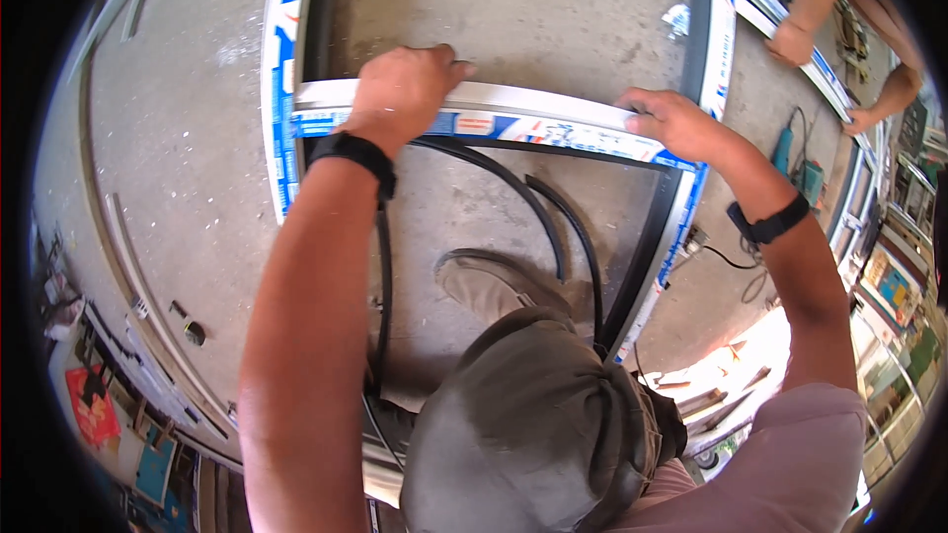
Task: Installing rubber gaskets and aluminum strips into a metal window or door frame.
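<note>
A window frame (280, 89) wrapped in blue-and-white film lies in front of me, with a white-topped crossbar (538, 104) spanning it. My left hand (407, 89) is closed over the crossbar near its left end, its fingertips hidden on the far side. At the right end, my right hand (676, 123) has curled fingers on the bar, the thumb and forefinger at its top edge. Black rubber-like strips (548, 222) curve below the crossbar, inside the frame's near opening. My shoe (484, 281) also shows through that opening.
At the upper right, another person's hands (790, 42) hold a second filmed frame (825, 69). A teal power tool (783, 151) with a cord lies on the concrete floor (188, 138) to the right. A tape measure (194, 332) and long metal profiles (123, 227) lie at left.
</note>
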The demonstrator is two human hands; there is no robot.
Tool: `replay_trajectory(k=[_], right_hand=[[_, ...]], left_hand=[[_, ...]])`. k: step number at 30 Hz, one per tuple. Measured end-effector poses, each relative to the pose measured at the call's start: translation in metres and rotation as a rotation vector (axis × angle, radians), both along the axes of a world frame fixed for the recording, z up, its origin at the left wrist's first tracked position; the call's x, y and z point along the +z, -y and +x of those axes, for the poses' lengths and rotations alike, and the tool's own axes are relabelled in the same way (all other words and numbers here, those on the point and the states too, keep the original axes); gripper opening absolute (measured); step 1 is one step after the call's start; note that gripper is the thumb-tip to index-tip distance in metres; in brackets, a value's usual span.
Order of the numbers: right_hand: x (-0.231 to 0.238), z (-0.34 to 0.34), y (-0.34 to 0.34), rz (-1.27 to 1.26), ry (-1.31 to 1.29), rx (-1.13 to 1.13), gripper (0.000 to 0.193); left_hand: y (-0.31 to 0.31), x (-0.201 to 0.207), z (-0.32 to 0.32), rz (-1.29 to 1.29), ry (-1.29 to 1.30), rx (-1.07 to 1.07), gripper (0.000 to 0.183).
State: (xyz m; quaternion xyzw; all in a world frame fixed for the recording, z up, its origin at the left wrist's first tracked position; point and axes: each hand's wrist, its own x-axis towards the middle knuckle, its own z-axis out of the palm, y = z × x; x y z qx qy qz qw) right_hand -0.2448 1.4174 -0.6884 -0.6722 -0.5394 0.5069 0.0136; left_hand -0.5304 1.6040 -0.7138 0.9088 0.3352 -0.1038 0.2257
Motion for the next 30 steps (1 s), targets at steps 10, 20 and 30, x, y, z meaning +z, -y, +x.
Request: replay_trajectory(k=[10,20,30], right_hand=[[0.015,-0.007,-0.021,-0.085,0.05,-0.005,0.026],[0.014,-0.029,0.003,-0.099,0.082,-0.128,0.043],[-0.002,-0.05,0.037,0.316,0.647,0.229,0.069]], left_hand=[[0.024,0.005,-0.023,0.056,0.113,-0.07,0.04],[0.032,0.0,-0.039,0.247,0.087,-0.128,0.043],[0.052,0.017,-0.06,0.27,0.448,0.083,0.051]])
